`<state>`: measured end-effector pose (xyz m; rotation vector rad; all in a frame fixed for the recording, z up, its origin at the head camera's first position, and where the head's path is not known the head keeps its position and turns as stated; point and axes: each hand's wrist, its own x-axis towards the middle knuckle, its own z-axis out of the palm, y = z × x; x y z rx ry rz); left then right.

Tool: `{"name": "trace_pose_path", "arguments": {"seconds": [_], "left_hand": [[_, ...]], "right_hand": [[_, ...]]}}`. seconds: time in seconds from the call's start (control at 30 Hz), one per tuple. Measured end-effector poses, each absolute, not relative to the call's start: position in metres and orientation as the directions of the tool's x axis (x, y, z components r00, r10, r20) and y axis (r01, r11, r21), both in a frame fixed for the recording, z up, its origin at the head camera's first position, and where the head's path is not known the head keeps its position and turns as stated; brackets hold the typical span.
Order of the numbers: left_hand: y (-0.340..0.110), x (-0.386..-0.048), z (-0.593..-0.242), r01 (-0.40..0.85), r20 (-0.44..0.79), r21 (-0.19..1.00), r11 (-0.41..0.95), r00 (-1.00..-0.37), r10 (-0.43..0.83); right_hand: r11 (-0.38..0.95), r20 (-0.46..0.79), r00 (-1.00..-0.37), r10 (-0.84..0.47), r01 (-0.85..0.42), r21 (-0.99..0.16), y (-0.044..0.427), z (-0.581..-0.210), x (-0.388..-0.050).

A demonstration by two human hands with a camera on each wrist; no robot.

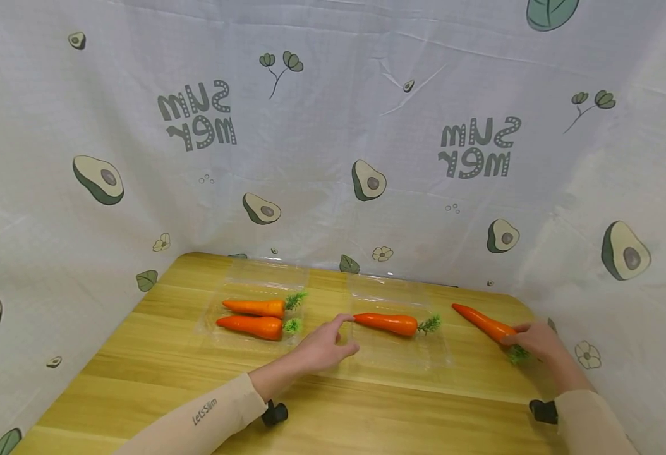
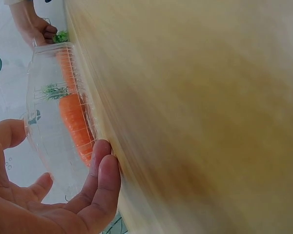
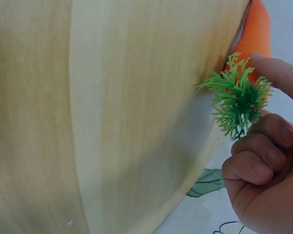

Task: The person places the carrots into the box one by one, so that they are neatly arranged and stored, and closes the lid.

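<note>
My left hand (image 1: 324, 346) is at the left end of a clear plastic container (image 1: 390, 355), its fingers spread apart and bent loosely. In the left wrist view the fingertips (image 2: 107, 170) are by the container's edge; whether they press on it is unclear. Inside lies an orange carrot (image 1: 387, 323) with green leaves at its right end. At the table's right side my right hand (image 1: 538, 341) grips another carrot (image 1: 483, 322) near its leafy end. Its green leaves (image 3: 241, 97) show beside the curled fingers in the right wrist view; the carrot's tip points to the far left.
A second clear container (image 1: 210, 335) stands to the left, with two carrots (image 1: 253, 308) side by side in it. Both containers have raised lids (image 1: 387, 289) at the back. Behind the wooden table (image 1: 367, 417) hangs a white cloth (image 1: 321, 126) with avocado prints.
</note>
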<state>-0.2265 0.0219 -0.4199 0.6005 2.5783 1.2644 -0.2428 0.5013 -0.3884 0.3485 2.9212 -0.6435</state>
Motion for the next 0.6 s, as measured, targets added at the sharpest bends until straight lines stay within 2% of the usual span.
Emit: {"name": "trace_pose_path", "arguments": {"seconds": [0.2, 0.6], "left_hand": [[0.0226, -0.2266, -0.4199, 0.268, -0.005, 0.791, 0.55, -0.896, 0.444], [0.0218, -0.2255, -0.4194, 0.269, 0.0, 0.797, 0.541, -0.896, 0.445]], "right_hand": [[0.877, -0.155, -0.969, 0.192, 0.24, -0.417, 0.506, -0.3919, -0.2422], [0.91, -0.137, -0.978, 0.155, 0.195, -0.367, 0.5021, -0.3884, -0.2397]]}}
